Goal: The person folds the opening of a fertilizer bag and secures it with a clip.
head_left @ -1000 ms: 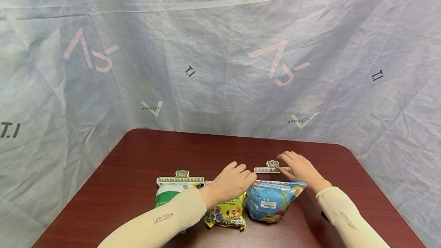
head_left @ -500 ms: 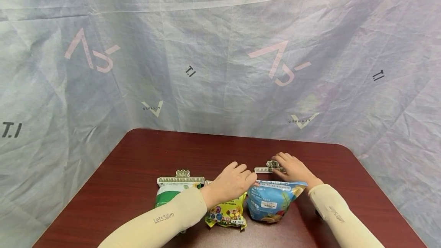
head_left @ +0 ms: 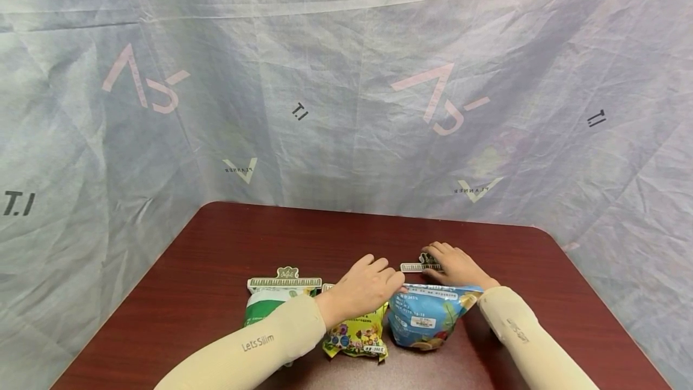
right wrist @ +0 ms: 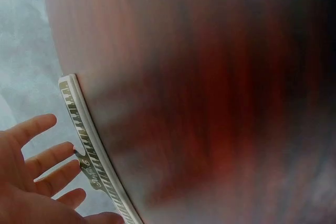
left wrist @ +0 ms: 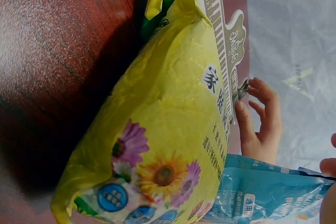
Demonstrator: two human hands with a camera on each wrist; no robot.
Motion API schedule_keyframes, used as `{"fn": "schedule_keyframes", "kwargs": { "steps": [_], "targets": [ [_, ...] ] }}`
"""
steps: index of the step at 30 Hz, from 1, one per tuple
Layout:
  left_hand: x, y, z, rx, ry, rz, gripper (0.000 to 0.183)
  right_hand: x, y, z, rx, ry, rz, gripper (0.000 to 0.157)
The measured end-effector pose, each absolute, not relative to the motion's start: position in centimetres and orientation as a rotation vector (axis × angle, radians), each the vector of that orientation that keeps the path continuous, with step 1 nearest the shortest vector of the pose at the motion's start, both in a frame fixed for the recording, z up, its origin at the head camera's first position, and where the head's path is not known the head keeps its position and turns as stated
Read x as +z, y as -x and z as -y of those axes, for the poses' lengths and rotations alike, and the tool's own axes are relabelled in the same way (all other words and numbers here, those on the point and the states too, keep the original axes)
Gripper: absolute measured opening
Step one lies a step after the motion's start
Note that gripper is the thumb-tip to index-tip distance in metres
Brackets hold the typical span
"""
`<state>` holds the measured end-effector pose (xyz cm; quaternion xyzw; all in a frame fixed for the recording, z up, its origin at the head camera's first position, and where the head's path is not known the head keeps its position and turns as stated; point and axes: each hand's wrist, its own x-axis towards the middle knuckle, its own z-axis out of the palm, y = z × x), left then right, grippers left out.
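My left hand (head_left: 363,287) pinches the top edge of a blue bag (head_left: 425,321) at its left corner; in the left wrist view only parts of that hand show at the right edge. Behind the bag, my right hand (head_left: 457,265) reaches over a long bag clip (head_left: 412,268) with a piano-key pattern. Its fingers are spread in the right wrist view, with tips at the clip's dark handle (right wrist: 92,171) and the thumb near the bar. A yellow flower-printed bag (left wrist: 163,129), closed by another piano-key clip (left wrist: 212,3), stands under my left forearm.
A green and white bag (head_left: 265,309) with its own piano-key clip (head_left: 284,283) stands at the left, partly covered by my left sleeve. The dark red table (head_left: 325,233) ends at a hanging grey cloth (head_left: 346,107) at the back.
My right hand has moved left over the loose clip, so its fingers now cover part of the handle. The left hand and the bags have stayed in place.
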<state>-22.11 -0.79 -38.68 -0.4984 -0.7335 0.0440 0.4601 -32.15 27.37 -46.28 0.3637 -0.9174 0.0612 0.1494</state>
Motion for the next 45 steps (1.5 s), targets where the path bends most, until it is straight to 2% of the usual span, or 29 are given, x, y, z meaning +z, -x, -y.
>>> {"fn": "schedule_keyframes", "kwargs": {
  "steps": [10, 20, 36, 41, 45],
  "targets": [
    [-40.3, 23.1, 0.5, 0.126, 1.222, 1.817, 0.033, -46.3, 32.2, -26.9, 0.147, -1.037, 2.705, 0.047],
    [-40.0, 22.8, 0.5, 0.138, 1.219, 1.843, 0.03, -46.3, 32.8, -26.7, 0.038, -0.982, 2.805, 0.049],
    [-39.2, 22.4, 0.7, 0.122, 1.225, 1.81, 0.032, -46.1, 33.0, -26.6, 0.101, -1.012, 2.808, 0.033],
    [-39.1, 22.3, 0.7, 0.119, 1.223, 1.81, 0.033, -46.0, 33.0, -26.6, 0.104, -1.044, 2.769, 0.036],
    [-39.2, 22.4, 0.7, 0.114, 1.224, 1.805, 0.034, -46.0, 32.9, -26.7, 0.084, -1.067, 2.733, 0.044]
  ]
}}
